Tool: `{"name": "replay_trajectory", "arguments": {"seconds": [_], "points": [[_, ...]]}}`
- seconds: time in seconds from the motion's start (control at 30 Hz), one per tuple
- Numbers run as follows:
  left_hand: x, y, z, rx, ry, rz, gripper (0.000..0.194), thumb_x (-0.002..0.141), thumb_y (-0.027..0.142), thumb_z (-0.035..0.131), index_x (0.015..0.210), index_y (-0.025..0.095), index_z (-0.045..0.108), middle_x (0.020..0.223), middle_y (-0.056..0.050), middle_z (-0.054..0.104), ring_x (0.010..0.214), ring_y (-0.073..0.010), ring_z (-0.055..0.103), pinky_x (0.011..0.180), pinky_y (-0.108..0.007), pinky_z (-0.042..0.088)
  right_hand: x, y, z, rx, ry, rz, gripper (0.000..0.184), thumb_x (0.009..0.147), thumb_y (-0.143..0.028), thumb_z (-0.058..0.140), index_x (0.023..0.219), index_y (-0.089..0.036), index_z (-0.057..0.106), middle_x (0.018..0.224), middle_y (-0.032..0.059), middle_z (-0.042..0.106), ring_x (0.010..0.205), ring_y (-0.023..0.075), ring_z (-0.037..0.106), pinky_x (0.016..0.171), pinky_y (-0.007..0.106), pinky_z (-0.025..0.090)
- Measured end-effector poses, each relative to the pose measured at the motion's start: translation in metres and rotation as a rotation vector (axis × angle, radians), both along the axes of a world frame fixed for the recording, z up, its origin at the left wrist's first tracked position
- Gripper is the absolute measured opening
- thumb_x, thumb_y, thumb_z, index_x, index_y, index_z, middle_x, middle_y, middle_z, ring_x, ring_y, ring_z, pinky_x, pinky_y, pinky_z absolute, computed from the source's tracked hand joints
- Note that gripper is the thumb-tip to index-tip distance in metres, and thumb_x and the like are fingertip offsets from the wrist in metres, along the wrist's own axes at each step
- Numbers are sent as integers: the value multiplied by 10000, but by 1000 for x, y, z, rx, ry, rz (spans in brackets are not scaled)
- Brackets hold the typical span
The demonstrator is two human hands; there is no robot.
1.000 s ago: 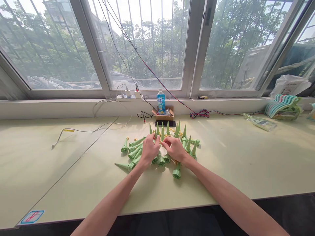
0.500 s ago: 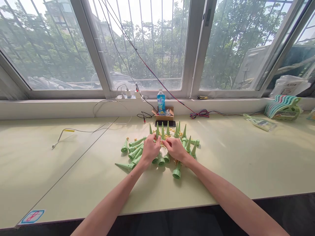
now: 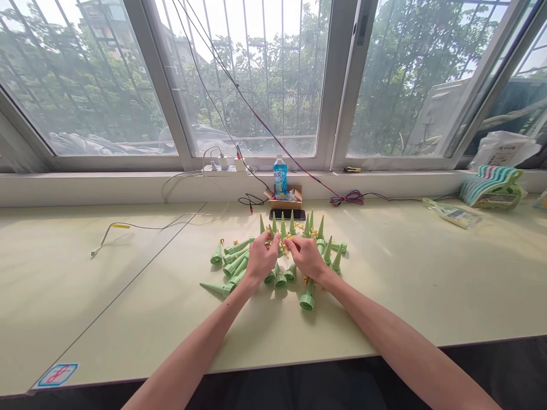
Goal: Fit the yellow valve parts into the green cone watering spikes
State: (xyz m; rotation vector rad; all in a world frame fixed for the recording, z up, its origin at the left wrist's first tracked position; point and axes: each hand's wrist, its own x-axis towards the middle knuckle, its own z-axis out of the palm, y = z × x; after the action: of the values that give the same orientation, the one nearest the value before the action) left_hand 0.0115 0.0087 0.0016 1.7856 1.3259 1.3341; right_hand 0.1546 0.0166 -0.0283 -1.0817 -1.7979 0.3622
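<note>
My left hand (image 3: 261,257) is closed, fingers curled round a green plant watering spike whose pointed tip (image 3: 270,230) shows just above the knuckles; the rest is hidden. Close to its right, my right hand (image 3: 305,255) is pinched, and what lies between its fingertips is too small to make out. Small yellow valve pieces (image 3: 286,250) lie behind and between the hands. Several green spikes stand point up at the back, like this spike (image 3: 292,223). Others lie on their sides, among them a capped spike (image 3: 307,298) in front and a long spike (image 3: 213,288) at the left.
Behind the spikes lies a black phone (image 3: 287,214), with a small cardboard box (image 3: 290,199) and a blue bottle (image 3: 280,179) beyond it. Cables (image 3: 348,197) run along the sill. Green and teal hangers (image 3: 491,187) and a packet (image 3: 455,214) sit at the right.
My right hand has drawn slightly to the right, opening a small gap from the left hand. The left hand has stayed nearly in place.
</note>
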Motion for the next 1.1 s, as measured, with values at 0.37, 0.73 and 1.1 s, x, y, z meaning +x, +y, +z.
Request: {"name": "replay_trajectory", "arguments": {"seconds": [0.37,0.73,1.1], "points": [[0,4,-5,45,-105,-79,404,881,467,541,642,193,365,576,42,406,457,-69,350,402,-207,235,0,0,1,-33,18,-10,492,985,-426,390,555,-188,407,515,-23,450,501,101,372,523,258,267],[1,2,-3,46,-99,-79,389,886,449,542,649,197,363,573,47,387,439,-64,334,389,-204,210,2,1,1,-61,39,-30,541,988,-505,362,549,-192,405,493,-23,436,485,104,382,516,256,279],[0,3,-3,78,-14,35,377,904,439,501,654,201,350,577,45,408,431,-69,347,405,-211,234,3,-2,6,-13,36,115,121,901,-277,545,877,-182,617,808,25,653,626,125,523,588,251,410]]}}
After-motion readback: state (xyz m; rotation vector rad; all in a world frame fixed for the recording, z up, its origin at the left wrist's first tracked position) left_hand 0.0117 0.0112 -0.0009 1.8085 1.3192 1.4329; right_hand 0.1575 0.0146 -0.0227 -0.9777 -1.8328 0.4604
